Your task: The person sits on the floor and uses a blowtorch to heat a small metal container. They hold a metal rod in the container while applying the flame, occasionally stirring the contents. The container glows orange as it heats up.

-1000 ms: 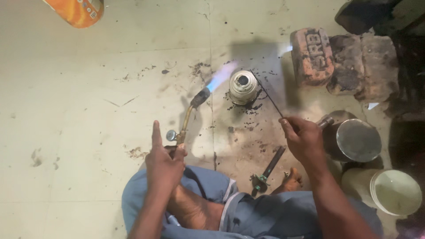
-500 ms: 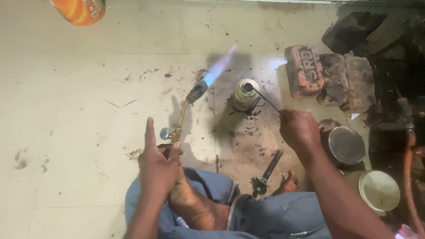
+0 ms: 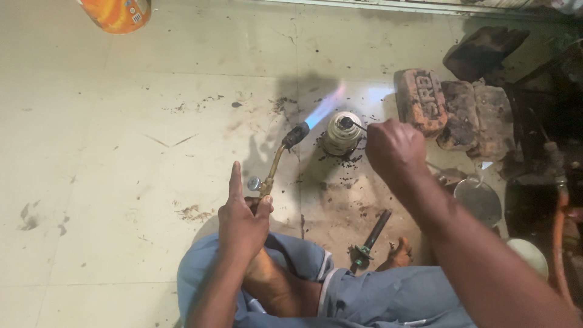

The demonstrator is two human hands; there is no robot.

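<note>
the left hand (image 3: 243, 222) grips a brass torch (image 3: 276, 164) low on the floor, index finger pointing straight up, the other fingers curled around its handle. its blue flame (image 3: 323, 109) passes just beside a small round metal piece (image 3: 341, 133) standing on the tiled floor (image 3: 121, 133). the right hand (image 3: 395, 149) pinches a thin rod (image 3: 355, 126), its tip touching that piece. bricks (image 3: 449, 106) lie nearby.
</note>
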